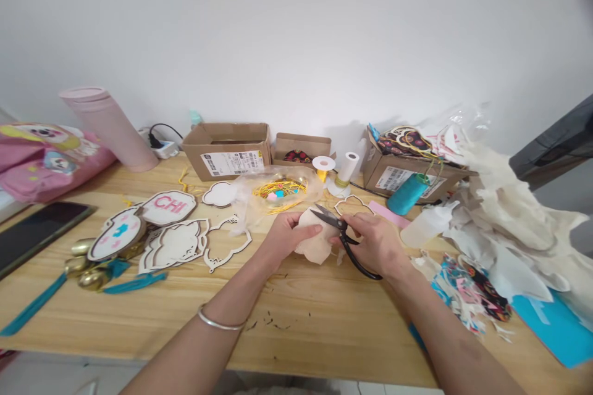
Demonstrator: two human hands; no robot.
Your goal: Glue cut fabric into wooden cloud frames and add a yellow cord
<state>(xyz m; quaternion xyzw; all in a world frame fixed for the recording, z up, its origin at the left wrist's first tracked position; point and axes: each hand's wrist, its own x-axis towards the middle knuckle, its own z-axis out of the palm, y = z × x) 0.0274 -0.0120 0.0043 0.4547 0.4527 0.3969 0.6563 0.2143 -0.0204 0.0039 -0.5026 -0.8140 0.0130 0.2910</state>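
My left hand (288, 233) is closed round a pale, cream-coloured piece (311, 241) of fabric or paper, held just above the wooden table (296, 321). My right hand (375, 241) grips black scissors (340, 229) by their handles. The blades are parted and point left, over the top edge of the pale piece. A silver bangle (220, 321) sits on my left wrist.
Wooden cut-out shapes (176, 241), a pink "CHI" plaque (167, 205), gold bells and teal tassels (92, 271) lie left. A bag of yellow cord (278, 190), cardboard boxes (227, 149), spools (407, 192) stand behind. White paper scraps (504, 228) pile up right. A pink flask (109, 126) and phone (37, 228) lie far left.
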